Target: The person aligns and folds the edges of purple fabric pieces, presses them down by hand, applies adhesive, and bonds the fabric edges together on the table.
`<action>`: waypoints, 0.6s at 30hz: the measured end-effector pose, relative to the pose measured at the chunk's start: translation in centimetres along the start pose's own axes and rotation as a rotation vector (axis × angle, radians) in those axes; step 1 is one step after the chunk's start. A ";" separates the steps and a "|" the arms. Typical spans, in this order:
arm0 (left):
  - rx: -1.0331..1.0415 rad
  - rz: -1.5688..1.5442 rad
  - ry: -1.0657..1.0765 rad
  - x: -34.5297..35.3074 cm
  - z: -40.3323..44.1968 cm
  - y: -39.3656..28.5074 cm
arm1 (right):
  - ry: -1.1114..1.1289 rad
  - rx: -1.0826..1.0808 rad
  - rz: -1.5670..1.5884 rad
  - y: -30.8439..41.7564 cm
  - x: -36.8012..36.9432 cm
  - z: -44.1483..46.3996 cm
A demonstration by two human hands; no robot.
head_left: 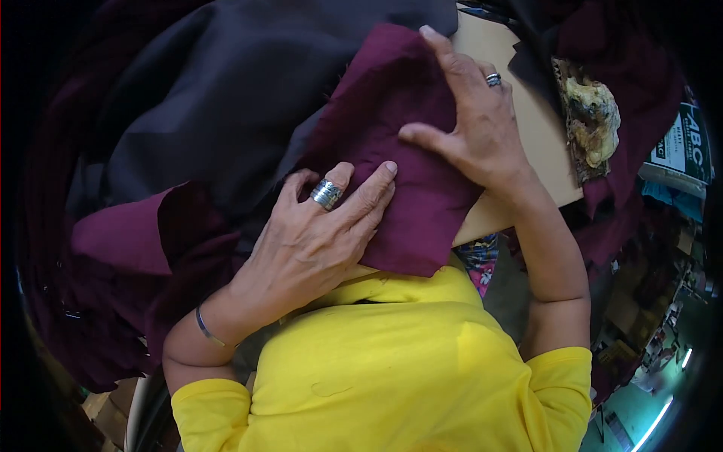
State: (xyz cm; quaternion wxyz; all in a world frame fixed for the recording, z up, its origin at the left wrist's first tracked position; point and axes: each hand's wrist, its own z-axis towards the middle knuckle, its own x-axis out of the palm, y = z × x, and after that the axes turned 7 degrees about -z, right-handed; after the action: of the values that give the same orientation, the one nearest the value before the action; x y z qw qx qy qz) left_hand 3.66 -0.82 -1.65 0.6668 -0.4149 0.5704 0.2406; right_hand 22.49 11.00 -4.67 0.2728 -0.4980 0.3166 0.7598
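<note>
A maroon cloth piece (422, 203) lies over a tan board (546, 151) in front of my body. On the left edge of that piece rests my left hand (320, 218), with rings on a finger; its index and middle fingers are stretched over the cloth and the others bend at its edge. My right hand (474, 113) is spread over the upper right part of the cloth, thumb and index finger wide apart, its fingertips at the cloth's surface and top edge. Dark cloth (203, 113) lies beyond my left hand.
More maroon cloth (124, 237) lies at the left, and another heap (625, 45) at the upper right. A ragged yellowish lump (593, 120) sits at the board's right edge. Farther right is a green and white box (687, 143) marked ABC.
</note>
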 end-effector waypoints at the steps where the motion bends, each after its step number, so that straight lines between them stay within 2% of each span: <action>1: 0.000 -0.002 -0.006 0.0 0.0 0.0 | -0.033 -0.022 0.059 -0.6 0.3 0.2; 3: 0.018 -0.036 -0.034 0.1 -0.1 0.1 | -0.113 -0.093 0.065 -1.3 0.4 0.8; 7: 0.043 -0.069 -0.097 0.6 -0.1 0.4 | -0.066 0.002 0.243 -2.3 0.6 0.6; 10: 0.103 -0.146 -0.191 1.2 -0.5 1.0 | 0.088 0.245 0.737 -2.4 -1.6 0.9; 13: 0.117 -0.233 -0.250 1.0 -0.4 1.5 | 0.032 0.216 1.000 -2.1 -3.8 1.4; 15: 0.079 -0.257 -0.456 0.0 0.2 2.1 | -0.087 0.259 1.188 -0.6 -4.9 2.3; 18: -0.034 -0.334 -0.675 -1.9 1.4 2.8 | -0.125 0.153 1.264 -1.0 -5.2 2.5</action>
State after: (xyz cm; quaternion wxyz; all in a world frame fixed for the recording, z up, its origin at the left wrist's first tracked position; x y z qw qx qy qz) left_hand 1.74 2.19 -0.57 0.8404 -0.4105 0.2389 0.2612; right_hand 23.62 12.97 0.73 -0.1753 -0.1489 0.5859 0.7771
